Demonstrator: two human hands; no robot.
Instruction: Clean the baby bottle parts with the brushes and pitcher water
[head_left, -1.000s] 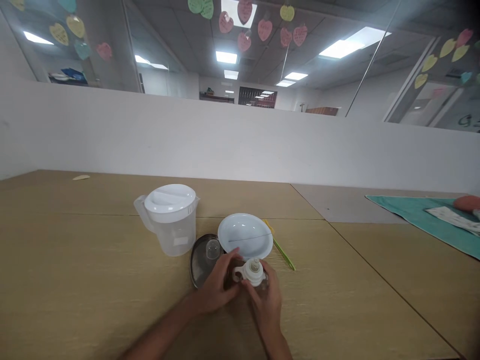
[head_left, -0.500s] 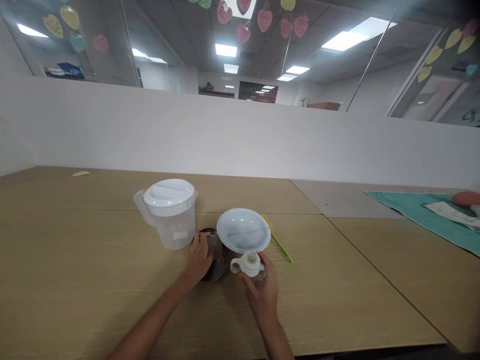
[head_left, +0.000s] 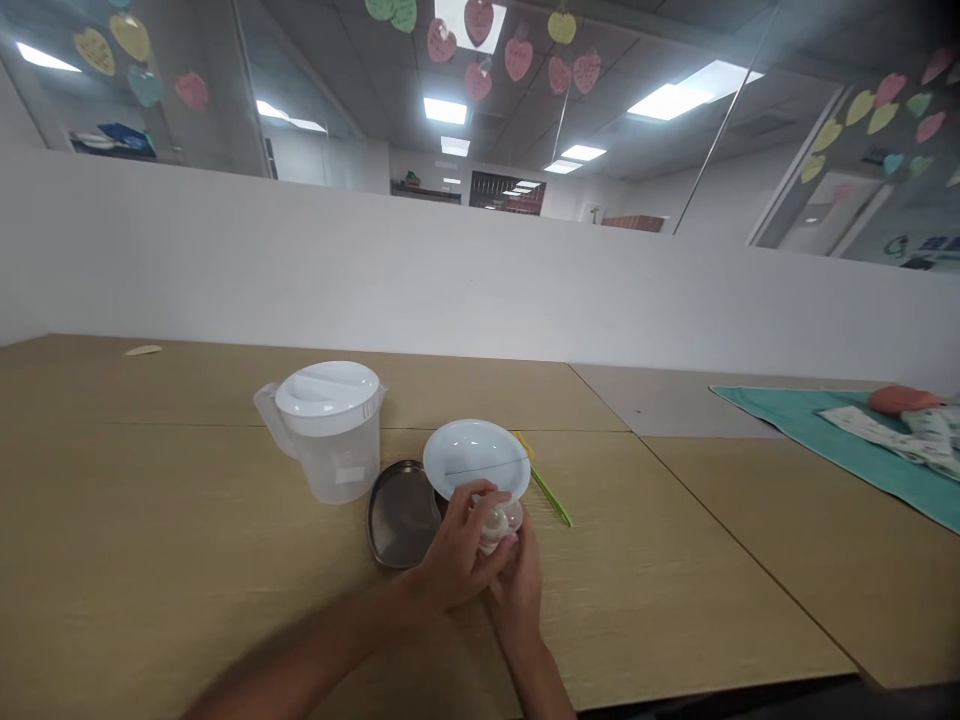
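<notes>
Both my hands meet over a small white baby bottle standing on the wooden table just in front of the white bowl. My right hand is wrapped round the bottle's body from the near side. My left hand is closed over the bottle's top, its fingers pinching a small clear dome cap against it. Most of the bottle is hidden behind my fingers. The round metal tray to the left lies bare.
A translucent lidded jug stands left of the tray. A green-yellow stick lies right of the bowl. A teal cloth with fabric and an orange object is at far right. A white partition wall runs behind the table.
My left hand went to the metal tray, took the clear cap from it and came back to the bottle's top. The right hand kept hold of the bottle.
</notes>
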